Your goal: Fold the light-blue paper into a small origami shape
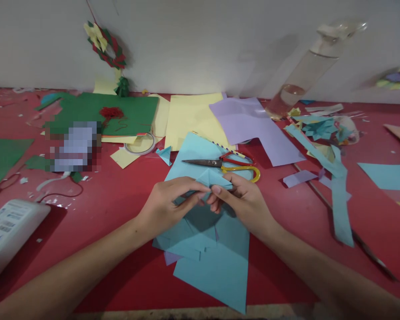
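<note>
My left hand (168, 202) and my right hand (242, 200) meet over the middle of a red table (113, 213). Both pinch a small folded piece of light blue paper (210, 179), fingers closed on its edges. Under the hands lies a pile of light blue paper sheets (213, 253), some folded, reaching to the table's near edge. Just beyond the hands, scissors (225, 163) with red and yellow handles rest on a light blue sheet, blades pointing left.
Yellow sheets (190, 118), a lilac sheet (253, 126) and green paper (120, 111) lie at the back. A tape roll (140, 146), a clear bottle (303, 75), blue paper strips (336, 186), a white object (6, 231) at left and a paper wreath (105, 44) on the wall.
</note>
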